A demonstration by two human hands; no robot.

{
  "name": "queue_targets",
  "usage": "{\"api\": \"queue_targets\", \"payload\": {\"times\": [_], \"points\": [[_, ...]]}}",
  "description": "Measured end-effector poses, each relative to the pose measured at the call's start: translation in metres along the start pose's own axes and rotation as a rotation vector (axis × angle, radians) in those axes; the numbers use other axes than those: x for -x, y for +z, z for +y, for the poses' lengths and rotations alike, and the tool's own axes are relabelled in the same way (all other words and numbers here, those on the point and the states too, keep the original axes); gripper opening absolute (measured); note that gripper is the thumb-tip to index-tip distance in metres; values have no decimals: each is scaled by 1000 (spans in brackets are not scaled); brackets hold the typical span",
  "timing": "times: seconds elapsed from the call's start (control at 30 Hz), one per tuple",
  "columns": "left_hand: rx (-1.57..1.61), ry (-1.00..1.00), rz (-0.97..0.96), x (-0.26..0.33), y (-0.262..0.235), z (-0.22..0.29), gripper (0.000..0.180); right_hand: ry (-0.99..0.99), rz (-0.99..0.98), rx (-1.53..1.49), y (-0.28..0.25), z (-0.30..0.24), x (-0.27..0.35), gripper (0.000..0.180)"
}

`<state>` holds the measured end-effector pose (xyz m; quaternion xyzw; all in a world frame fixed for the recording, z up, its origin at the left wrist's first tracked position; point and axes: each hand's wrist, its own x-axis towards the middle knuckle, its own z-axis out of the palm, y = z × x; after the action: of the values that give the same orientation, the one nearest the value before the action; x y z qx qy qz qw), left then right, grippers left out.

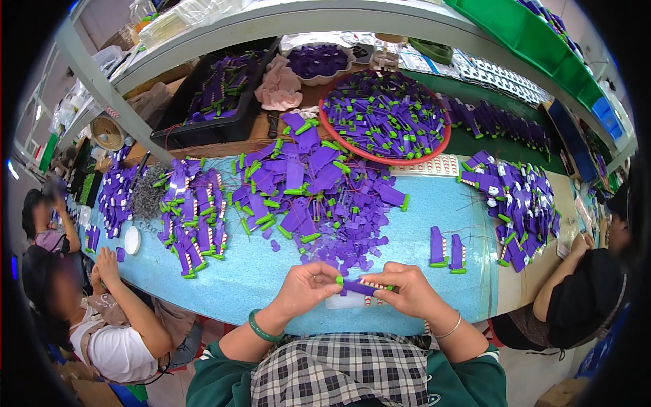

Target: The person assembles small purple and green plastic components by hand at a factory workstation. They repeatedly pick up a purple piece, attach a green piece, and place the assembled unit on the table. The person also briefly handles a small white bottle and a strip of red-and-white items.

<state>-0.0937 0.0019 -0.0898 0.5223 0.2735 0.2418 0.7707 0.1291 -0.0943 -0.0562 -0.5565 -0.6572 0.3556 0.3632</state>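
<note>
Close to the near edge of the blue table, I hold a flat purple plastic piece with green ends [354, 287] between both hands. My left hand [302, 287] pinches its left green end with thumb and forefinger. The right hand [407, 292] grips the other end, where a red-and-white striped strip shows by the fingertips. Under the piece lies a whitish flat item [342, 300], partly hidden. Just beyond my hands spreads a pile of small purple plastic pieces [349, 237]. Two purple pieces with green ends [458, 253] lie to the right.
Larger purple-and-green pieces [295, 175] heap up behind the small ones. A round red-rimmed basket [439, 150] is full of similar parts, beside a black bin [176, 138]. More heaps lie left and right. Co-workers sit at both sides; a metal shelf [271, 26] crosses overhead.
</note>
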Motion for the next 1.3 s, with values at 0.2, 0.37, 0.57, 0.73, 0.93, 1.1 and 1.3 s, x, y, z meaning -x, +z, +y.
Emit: {"api": "queue_targets", "payload": {"times": [0.2, 0.37, 0.57, 0.73, 0.93, 1.1, 1.3], "points": [[-283, -54, -23, 0, 25, 5, 19, 296, -5, -296, 23, 3, 4, 25], [126, -83, -59, -3, 23, 6, 19, 70, 53, -766, 42, 13, 7, 41], [-264, 44, -155, -6, 26, 34, 11, -77, 6, -328, 1, 6, -13, 24], [-596, 287, -267, -10, 8, 41, 10, -311, -66, 268, -9, 4, -28, 13], [-195, 153, 142, 7, -10, 61, 12, -122, 299, 666, -29, 53, -42, 9], [78, 392, 323, -1, -12, 49, 18, -95, 229, 663, -25, 71, -42, 12], [9, 276, 260, -7, 3, 25, 19, -95, 265, 633, -28, 57, -34, 16]]}}
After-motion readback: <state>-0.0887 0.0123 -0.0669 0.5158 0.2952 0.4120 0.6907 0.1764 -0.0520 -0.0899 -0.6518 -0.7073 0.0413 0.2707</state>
